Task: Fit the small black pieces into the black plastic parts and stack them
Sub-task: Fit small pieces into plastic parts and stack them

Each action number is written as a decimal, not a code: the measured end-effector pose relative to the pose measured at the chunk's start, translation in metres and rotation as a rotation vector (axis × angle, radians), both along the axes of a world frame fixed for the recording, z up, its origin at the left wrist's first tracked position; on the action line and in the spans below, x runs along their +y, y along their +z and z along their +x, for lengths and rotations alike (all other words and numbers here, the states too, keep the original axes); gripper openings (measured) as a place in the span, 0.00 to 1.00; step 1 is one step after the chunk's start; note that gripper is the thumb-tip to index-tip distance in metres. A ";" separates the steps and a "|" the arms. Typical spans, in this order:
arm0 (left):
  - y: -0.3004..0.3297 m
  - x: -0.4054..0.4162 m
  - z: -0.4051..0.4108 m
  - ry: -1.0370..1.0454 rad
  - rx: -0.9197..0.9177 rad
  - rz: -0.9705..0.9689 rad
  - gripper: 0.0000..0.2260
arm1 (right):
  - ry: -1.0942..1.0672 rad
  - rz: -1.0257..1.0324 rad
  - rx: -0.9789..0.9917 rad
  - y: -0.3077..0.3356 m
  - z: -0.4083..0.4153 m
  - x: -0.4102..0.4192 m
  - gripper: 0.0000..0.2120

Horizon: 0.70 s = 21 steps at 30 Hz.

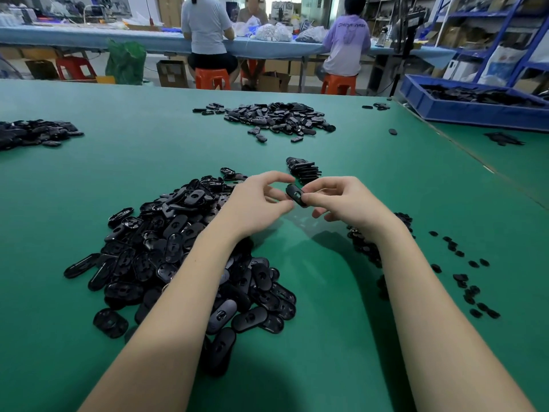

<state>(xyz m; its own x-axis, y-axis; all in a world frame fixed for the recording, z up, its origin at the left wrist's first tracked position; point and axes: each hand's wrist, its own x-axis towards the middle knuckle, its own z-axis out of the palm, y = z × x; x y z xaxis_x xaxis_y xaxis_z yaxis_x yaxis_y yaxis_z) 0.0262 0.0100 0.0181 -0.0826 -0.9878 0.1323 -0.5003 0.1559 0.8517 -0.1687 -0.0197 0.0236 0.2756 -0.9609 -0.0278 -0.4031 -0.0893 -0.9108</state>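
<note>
From the head camera, both bare forearms reach out over a green table point(341, 292); the right hand point(341, 200) pinches a black oval plastic part point(295, 195) between thumb and forefinger, its other fingers curled loosely below; the part is tilted, its slotted face toward the camera, held above the table between the two hands; the left hand point(258, 200) sits just beside it, thumb and forefinger curved toward each other with a gap between them, the thumb tip close to the lower end of the part; whether those fingertips hold a small piece cannot be told; the remaining left fingers are bent inward.

Under and to the left of the left fingers lies a big heap of oval parts point(184, 257); just beyond the fingertips of both hands stands a short stack of parts point(304, 169); below the right wrist and out to its right, small black pieces point(463, 278) lie scattered; farther past the fingers sits another pile point(276, 117), and one more at the left edge point(32, 133); a blue bin point(463, 108) of black parts rests far right; across the room, people sit on orange stools point(212, 78) at a long bench.
</note>
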 end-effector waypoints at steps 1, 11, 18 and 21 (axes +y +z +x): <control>-0.001 0.000 0.000 -0.011 -0.049 -0.035 0.17 | 0.002 0.010 0.001 0.001 -0.003 -0.001 0.03; -0.007 -0.002 -0.007 -0.006 -0.289 -0.227 0.10 | -0.034 0.030 0.116 0.011 -0.020 0.002 0.06; -0.009 -0.002 -0.009 -0.001 -0.303 -0.214 0.09 | -0.232 -0.025 0.634 0.014 -0.051 -0.002 0.02; -0.010 -0.002 -0.009 -0.003 -0.310 -0.208 0.09 | -0.254 0.027 0.714 0.017 -0.049 0.001 0.06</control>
